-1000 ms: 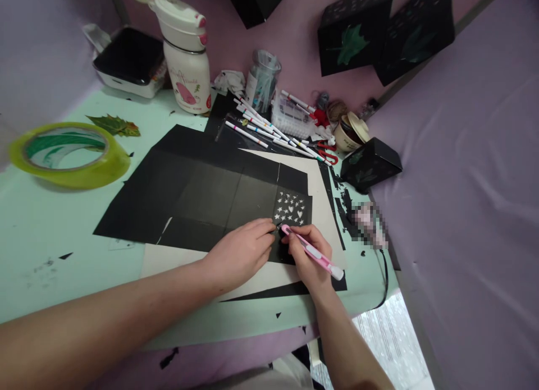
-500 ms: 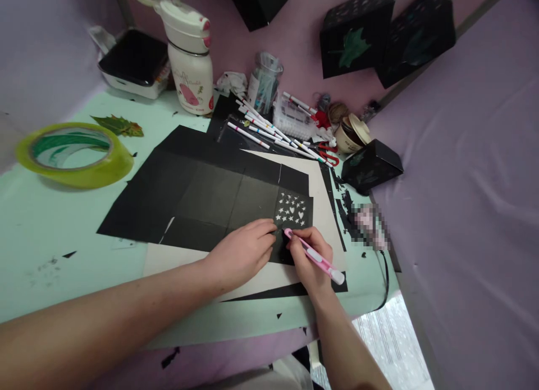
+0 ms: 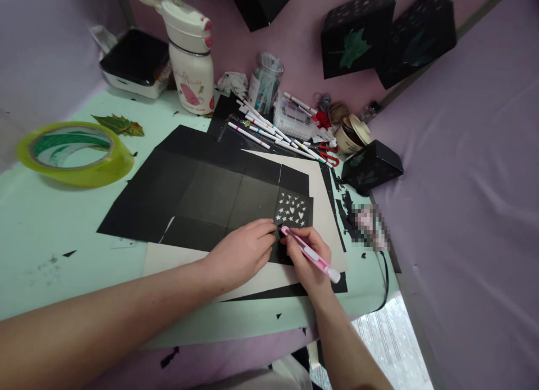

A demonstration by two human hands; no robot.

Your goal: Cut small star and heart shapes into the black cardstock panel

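Note:
A large sheet of black card (image 3: 202, 182) with fold lines lies over a white sheet (image 3: 177, 261). White star and heart cut-outs (image 3: 291, 209) show near its right end. My left hand (image 3: 246, 252) rests flat on the card, fingers stretched toward the cut-outs. Gripped like a pen in my right hand (image 3: 311, 261) is a pink craft knife (image 3: 310, 252), its tip against the card just below the cut-outs, close to my left fingertips. The blade itself is too small to make out.
Yellow-green tape (image 3: 84, 174) and a leaf (image 3: 120, 125) lie left. Behind stand a white bottle (image 3: 191, 70), several white markers (image 3: 269, 129), red-handled scissors (image 3: 330, 154) and a jar (image 3: 266, 81). A black box (image 3: 373, 166) sits right, near black paper scraps (image 3: 348, 207).
The craft knife and my right hand have shifted slightly left, toward my left fingertips. My left hand and the card stay in place.

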